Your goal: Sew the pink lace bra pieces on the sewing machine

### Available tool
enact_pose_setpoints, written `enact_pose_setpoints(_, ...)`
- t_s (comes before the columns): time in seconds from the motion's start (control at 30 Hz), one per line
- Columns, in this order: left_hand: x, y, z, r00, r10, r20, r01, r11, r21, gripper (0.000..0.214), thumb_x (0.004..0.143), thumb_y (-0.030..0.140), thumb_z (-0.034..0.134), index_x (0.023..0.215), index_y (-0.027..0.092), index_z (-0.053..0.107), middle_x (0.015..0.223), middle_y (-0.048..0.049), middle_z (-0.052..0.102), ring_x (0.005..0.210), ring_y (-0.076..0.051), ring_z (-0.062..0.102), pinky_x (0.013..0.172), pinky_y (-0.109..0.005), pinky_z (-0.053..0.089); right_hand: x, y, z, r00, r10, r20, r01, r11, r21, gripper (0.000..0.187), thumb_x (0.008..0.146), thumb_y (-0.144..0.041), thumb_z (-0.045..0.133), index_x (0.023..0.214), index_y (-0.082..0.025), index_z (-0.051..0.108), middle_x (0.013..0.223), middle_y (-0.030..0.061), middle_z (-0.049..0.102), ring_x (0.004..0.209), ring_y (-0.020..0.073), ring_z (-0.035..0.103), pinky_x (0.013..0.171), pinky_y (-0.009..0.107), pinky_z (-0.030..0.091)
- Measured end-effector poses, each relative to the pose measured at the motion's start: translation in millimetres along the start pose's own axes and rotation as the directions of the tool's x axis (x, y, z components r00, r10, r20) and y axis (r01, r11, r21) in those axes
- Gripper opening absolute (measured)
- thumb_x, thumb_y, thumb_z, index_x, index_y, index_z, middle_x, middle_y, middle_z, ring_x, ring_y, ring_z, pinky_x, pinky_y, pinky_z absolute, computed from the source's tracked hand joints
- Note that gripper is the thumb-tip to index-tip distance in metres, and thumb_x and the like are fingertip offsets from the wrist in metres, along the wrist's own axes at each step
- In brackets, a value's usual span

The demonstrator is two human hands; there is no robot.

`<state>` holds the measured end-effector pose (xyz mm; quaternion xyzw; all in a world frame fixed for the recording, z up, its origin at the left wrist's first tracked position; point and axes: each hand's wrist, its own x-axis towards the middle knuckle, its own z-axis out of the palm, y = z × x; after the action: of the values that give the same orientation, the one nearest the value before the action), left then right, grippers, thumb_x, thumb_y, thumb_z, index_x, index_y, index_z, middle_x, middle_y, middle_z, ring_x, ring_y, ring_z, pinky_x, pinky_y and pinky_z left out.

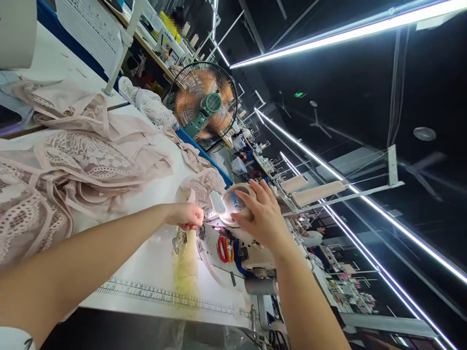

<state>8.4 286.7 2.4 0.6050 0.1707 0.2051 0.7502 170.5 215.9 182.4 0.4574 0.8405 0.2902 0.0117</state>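
My left hand (188, 215) is closed in a pinch beside the needle area of a sewing machine; what its fingers hold, if anything, is too small to make out. My right hand (264, 214) has its fingers spread and curved around the rounded, beige-rimmed end of the machine head (235, 200), which carries blue letters. Whether the fingertips press on it I cannot tell. A bright lamp glows between the two hands. Behind my left hand lies a pale pink lace bra piece (206, 184). Red-handled scissors (222, 249) and an orange-handled tool (229, 250) sit just below the machine head.
Pale pink lace garments (91, 160) are heaped on the white table (146, 257) at the left. A ruler strip (146, 290) runs along the near edge. A large fan (204, 102) stands beyond the table. Thread cones (317, 193) are at the right.
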Motion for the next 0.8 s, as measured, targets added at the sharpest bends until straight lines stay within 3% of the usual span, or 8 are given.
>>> enact_pose_setpoints(0.17, 6, -5, -2.8, 0.999, -0.001, 0.048, 0.002, 1.000, -0.014, 0.022, 0.054, 0.023, 0.062, 0.062, 0.018, 0.042, 0.049, 0.0043, 0.049, 0.044, -0.007, 0.036, 0.044, -0.020, 0.023, 32, 52, -23, 0.988, 0.091, -0.127, -0.088, 0.996, 0.027, 0.040, 0.083, -0.043, 0.058, 0.116, -0.022, 0.066, 0.138, 0.0147, 0.050, 0.137, 0.0379, 0.032, 0.107, 0.058, 0.033)
enact_pose_setpoints(0.33, 9, -9, -3.8, 0.997, -0.024, 0.072, 0.023, 1.000, 0.018, 0.021, 0.054, 0.022, 0.061, 0.062, 0.019, 0.042, 0.047, 0.0044, 0.050, 0.043, -0.008, 0.037, 0.044, -0.020, 0.024, 101, 86, -14, 0.960, 0.252, -0.122, -0.252, 0.968, 0.011, 0.029, 0.082, -0.032, 0.058, 0.103, -0.018, 0.071, 0.120, 0.0126, 0.065, 0.121, 0.0321, 0.052, 0.104, 0.052, 0.039)
enact_pose_setpoints(0.5, 9, -9, -4.5, 0.993, -0.036, 0.109, 0.031, 0.998, 0.050, 0.018, 0.054, 0.020, 0.060, 0.060, 0.019, 0.043, 0.045, 0.0049, 0.048, 0.040, -0.008, 0.036, 0.042, -0.020, 0.024, 126, 76, -11, 0.913, 0.317, -0.258, -0.337, 0.941, -0.036, 0.030, 0.087, -0.022, 0.047, 0.100, -0.008, 0.071, 0.113, 0.0194, 0.066, 0.108, 0.0316, 0.058, 0.098, 0.048, 0.043)
enact_pose_setpoints(0.6, 10, -10, -4.0, 0.992, -0.040, 0.119, 0.033, 0.998, 0.062, 0.015, 0.054, 0.019, 0.059, 0.059, 0.018, 0.044, 0.045, 0.0047, 0.048, 0.039, -0.008, 0.035, 0.042, -0.020, 0.024, 108, 50, -21, 0.938, 0.113, -0.328, -0.142, 0.988, -0.065, 0.030, 0.090, -0.022, 0.044, 0.099, -0.013, 0.070, 0.111, 0.0157, 0.068, 0.106, 0.0276, 0.059, 0.099, 0.045, 0.043)
enact_pose_setpoints(0.67, 10, -10, -3.0, 0.992, -0.040, 0.116, 0.032, 0.997, 0.068, 0.016, 0.055, 0.018, 0.058, 0.058, 0.018, 0.043, 0.045, 0.0044, 0.048, 0.040, -0.008, 0.036, 0.042, -0.020, 0.024, 93, 31, -25, 0.980, -0.168, -0.107, 0.161, 0.985, -0.067, 0.026, 0.090, -0.022, 0.047, 0.093, -0.020, 0.072, 0.109, 0.0095, 0.069, 0.110, 0.0243, 0.058, 0.100, 0.040, 0.043)
enact_pose_setpoints(0.7, 11, -11, -2.3, 0.993, -0.038, 0.111, 0.030, 0.997, 0.069, 0.016, 0.055, 0.018, 0.059, 0.058, 0.018, 0.042, 0.045, 0.0042, 0.049, 0.041, -0.008, 0.036, 0.043, -0.020, 0.024, 87, 22, -26, 0.963, -0.262, 0.058, 0.265, 0.963, -0.058, 0.025, 0.089, -0.021, 0.048, 0.090, -0.022, 0.073, 0.112, 0.0073, 0.069, 0.116, 0.0244, 0.055, 0.101, 0.040, 0.043)
enact_pose_setpoints(0.73, 12, -11, -1.6, 0.994, -0.035, 0.106, 0.027, 0.997, 0.069, 0.017, 0.056, 0.018, 0.059, 0.058, 0.018, 0.042, 0.045, 0.0041, 0.049, 0.041, -0.008, 0.036, 0.043, -0.020, 0.024, 84, 14, -25, 0.927, -0.300, 0.224, 0.320, 0.946, -0.059, 0.025, 0.089, -0.019, 0.050, 0.089, -0.023, 0.074, 0.117, 0.0054, 0.068, 0.123, 0.0254, 0.051, 0.104, 0.041, 0.041)
enact_pose_setpoints(0.8, 13, -13, -0.1, 0.994, -0.030, 0.100, 0.024, 0.998, 0.065, 0.017, 0.056, 0.017, 0.058, 0.058, 0.018, 0.042, 0.045, 0.0039, 0.049, 0.041, -0.008, 0.036, 0.043, -0.020, 0.023, 83, 2, -21, 0.855, -0.211, 0.474, 0.309, 0.941, -0.140, 0.029, 0.087, -0.013, 0.049, 0.091, -0.022, 0.075, 0.127, 0.0035, 0.063, 0.133, 0.0289, 0.041, 0.109, 0.046, 0.036)
